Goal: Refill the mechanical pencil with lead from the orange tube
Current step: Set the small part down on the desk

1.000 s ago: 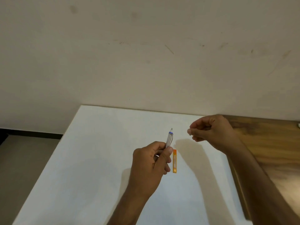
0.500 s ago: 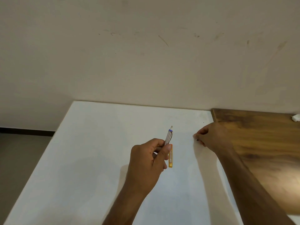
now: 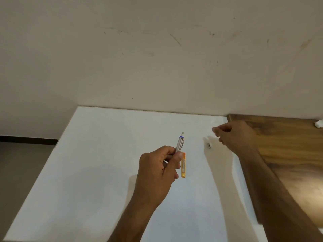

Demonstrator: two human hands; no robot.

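Note:
My left hand [image 3: 157, 170] grips a silver mechanical pencil [image 3: 180, 143] near the middle of the white table [image 3: 87, 172], its white eraser end pointing up and away. The orange lead tube [image 3: 183, 165] lies flat on the table just right of that hand. A small dark metal cap [image 3: 209, 145] lies on the table further right. My right hand [image 3: 234, 137] hovers just right of and above the cap with fingers loosely curled, holding nothing that I can see.
A brown wooden surface [image 3: 288, 154] adjoins the white table on the right, with a small white crumpled bit [image 3: 318, 128] at its far edge. A plain wall rises behind. Floor lies to the left of the table.
My right hand went down to the table, left the small dark cap there and lifted slightly away. My left hand kept holding the pencil in place.

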